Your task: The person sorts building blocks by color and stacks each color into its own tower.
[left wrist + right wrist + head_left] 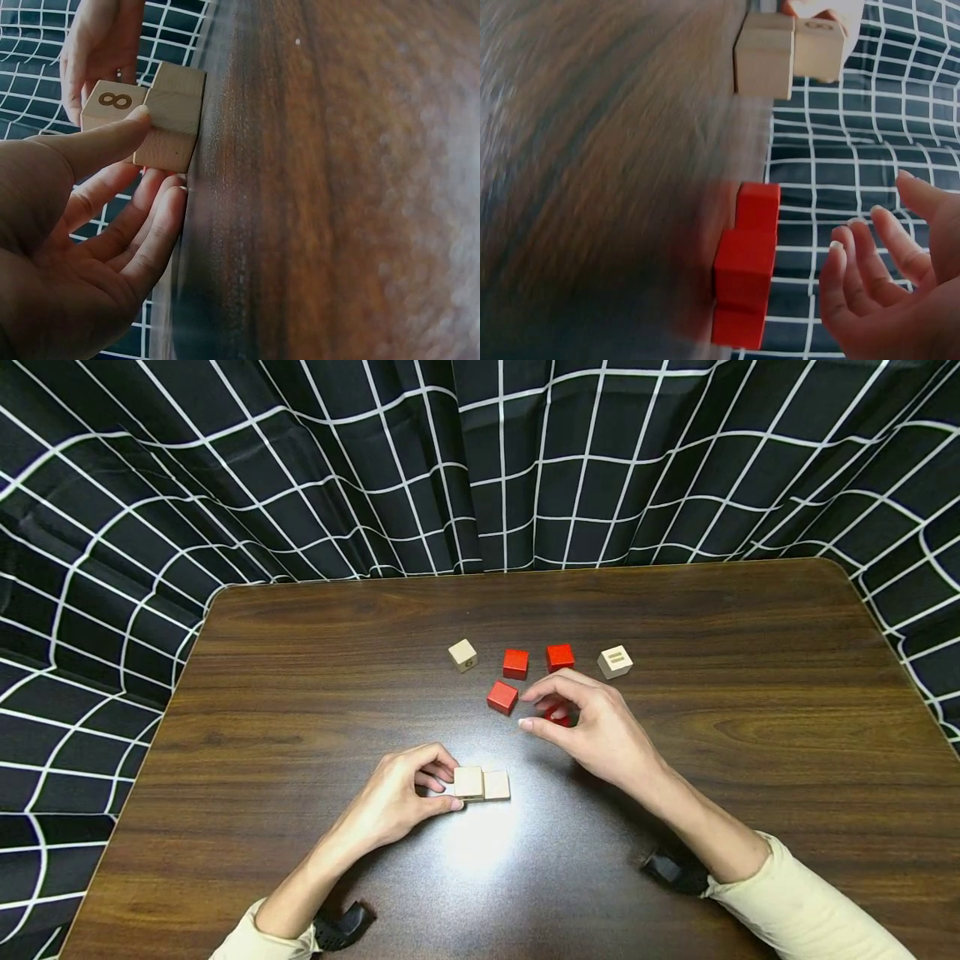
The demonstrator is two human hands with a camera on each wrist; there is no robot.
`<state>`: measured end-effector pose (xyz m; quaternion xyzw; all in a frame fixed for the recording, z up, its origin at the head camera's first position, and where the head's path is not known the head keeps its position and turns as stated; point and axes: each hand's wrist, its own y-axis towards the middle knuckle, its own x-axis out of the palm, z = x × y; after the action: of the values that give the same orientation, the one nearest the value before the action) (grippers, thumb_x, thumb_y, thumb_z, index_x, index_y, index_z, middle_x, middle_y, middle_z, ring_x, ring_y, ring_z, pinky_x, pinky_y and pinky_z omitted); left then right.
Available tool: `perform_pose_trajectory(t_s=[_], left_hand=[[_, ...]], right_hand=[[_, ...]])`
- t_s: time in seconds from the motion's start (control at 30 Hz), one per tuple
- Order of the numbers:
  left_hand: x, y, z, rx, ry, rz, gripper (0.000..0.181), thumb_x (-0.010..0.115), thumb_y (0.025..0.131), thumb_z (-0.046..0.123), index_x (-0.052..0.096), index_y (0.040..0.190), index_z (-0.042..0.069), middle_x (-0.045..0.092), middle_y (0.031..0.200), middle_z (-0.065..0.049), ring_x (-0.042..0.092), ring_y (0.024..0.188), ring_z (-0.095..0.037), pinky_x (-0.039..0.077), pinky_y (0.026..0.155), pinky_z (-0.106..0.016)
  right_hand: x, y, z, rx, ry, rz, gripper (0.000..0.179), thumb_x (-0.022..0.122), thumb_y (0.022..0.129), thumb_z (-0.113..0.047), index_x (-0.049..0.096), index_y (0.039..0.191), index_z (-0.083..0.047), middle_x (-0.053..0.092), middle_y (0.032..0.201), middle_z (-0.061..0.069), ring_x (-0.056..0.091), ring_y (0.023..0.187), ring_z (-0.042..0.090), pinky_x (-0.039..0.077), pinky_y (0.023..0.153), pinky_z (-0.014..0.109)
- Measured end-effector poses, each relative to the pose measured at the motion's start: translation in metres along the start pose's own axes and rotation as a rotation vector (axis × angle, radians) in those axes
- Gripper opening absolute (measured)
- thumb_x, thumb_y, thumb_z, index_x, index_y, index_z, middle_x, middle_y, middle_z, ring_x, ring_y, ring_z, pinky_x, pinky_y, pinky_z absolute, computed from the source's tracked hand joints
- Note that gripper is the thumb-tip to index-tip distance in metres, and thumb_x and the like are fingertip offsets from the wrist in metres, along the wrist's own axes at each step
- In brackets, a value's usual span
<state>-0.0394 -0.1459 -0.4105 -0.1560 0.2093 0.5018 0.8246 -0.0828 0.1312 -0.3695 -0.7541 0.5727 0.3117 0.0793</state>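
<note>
In the head view, my left hand (pixel 401 793) pinches a pale wooden cube (pixel 468 782) between thumb and fingers. The left wrist view shows an "8" on this cube (pixel 114 101); it sits on top of plain wooden blocks (pixel 172 109), one of which sticks out to the right as a bare block (pixel 497 786). Nothing is held by my right hand (pixel 592 718), which hovers with fingers loosely bent over a red cube (pixel 557 718), partly hidden beneath it. The right wrist view shows the hand (pixel 889 277) apart from the red cubes (pixel 744 266).
Three more red cubes (pixel 502 697) lie near the right hand. Farther back are a pale numbered cube (pixel 463 655) on the left and a pale cube with an equals-like mark (pixel 615 662) on the right. A black grid curtain (pixel 480 468) borders the wooden table (pixel 300 693).
</note>
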Motion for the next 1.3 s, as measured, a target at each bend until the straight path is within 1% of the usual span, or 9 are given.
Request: perform_pose_trajectory(t_s=[0.1,0.3,0.47,0.6,0.83,1.1,1.3], left_hand=[[0.0,0.0,0.0,0.001,0.003,0.002,0.035,0.088,0.072,0.004,0.067,0.098,0.011,0.069,0.095,-0.002,0.068,0.08,-0.016,0.06,0.075,-0.024],[0.001,0.0,0.0,0.003,-0.007,0.002,0.034,0.088,0.072,0.004,0.066,0.098,0.01,0.068,0.095,-0.003,0.068,0.08,-0.017,0.06,0.075,-0.024],[0.0,0.0,0.0,0.002,-0.012,-0.001,0.034,0.087,0.073,0.004,0.066,0.098,0.011,0.068,0.095,-0.002,0.068,0.08,-0.015,0.06,0.075,-0.024],[0.0,0.0,0.001,0.004,-0.012,-0.001,0.034,0.087,0.073,0.004,0.067,0.098,0.012,0.068,0.094,-0.001,0.068,0.08,-0.014,0.06,0.075,-0.024],[0.0,0.0,0.0,-0.001,-0.004,-0.002,0.034,0.088,0.072,0.005,0.067,0.097,0.013,0.069,0.094,0.0,0.068,0.08,-0.013,0.06,0.075,-0.024],[-0.001,0.0,0.0,0.003,-0.012,-0.008,0.034,0.087,0.072,0.003,0.067,0.097,0.013,0.069,0.094,-0.001,0.068,0.08,-0.014,0.06,0.076,-0.024],[-0.001,0.0,0.0,0.001,-0.004,-0.009,0.034,0.087,0.072,0.003,0.067,0.097,0.013,0.069,0.094,0.0,0.068,0.08,-0.013,0.059,0.075,-0.023]], right_hand=[[-0.004,0.0,0.003,0.001,-0.007,0.01,0.026,0.084,0.08,-0.014,0.072,0.102,-0.019,0.067,0.096,-0.008,0.062,0.079,0.009,0.056,0.068,0.032],[-0.012,0.002,0.009,0.006,-0.017,0.021,0.025,0.084,0.08,-0.011,0.073,0.101,-0.019,0.066,0.09,-0.009,0.062,0.076,0.008,0.056,0.067,0.03],[-0.018,0.004,0.014,0.01,-0.045,0.027,0.023,0.082,0.082,-0.009,0.072,0.101,-0.017,0.067,0.092,-0.003,0.061,0.077,0.01,0.058,0.069,0.036],[-0.024,0.007,0.019,0.012,-0.069,0.039,0.022,0.081,0.082,-0.008,0.073,0.101,-0.016,0.069,0.093,0.0,0.06,0.077,0.01,0.058,0.069,0.035],[-0.034,0.012,0.026,0.024,-0.087,0.065,0.022,0.081,0.082,-0.007,0.074,0.102,-0.014,0.07,0.094,0.0,0.061,0.078,0.012,0.056,0.07,0.026],[-0.044,0.018,0.039,0.012,-0.054,0.061,0.026,0.08,0.081,0.0,0.073,0.104,-0.009,0.07,0.097,0.002,0.064,0.079,0.013,0.056,0.07,0.019],[-0.054,0.018,0.046,0.018,-0.101,0.068,0.027,0.079,0.082,0.0,0.073,0.106,-0.012,0.07,0.102,0.001,0.064,0.078,0.015,0.053,0.07,0.014]])
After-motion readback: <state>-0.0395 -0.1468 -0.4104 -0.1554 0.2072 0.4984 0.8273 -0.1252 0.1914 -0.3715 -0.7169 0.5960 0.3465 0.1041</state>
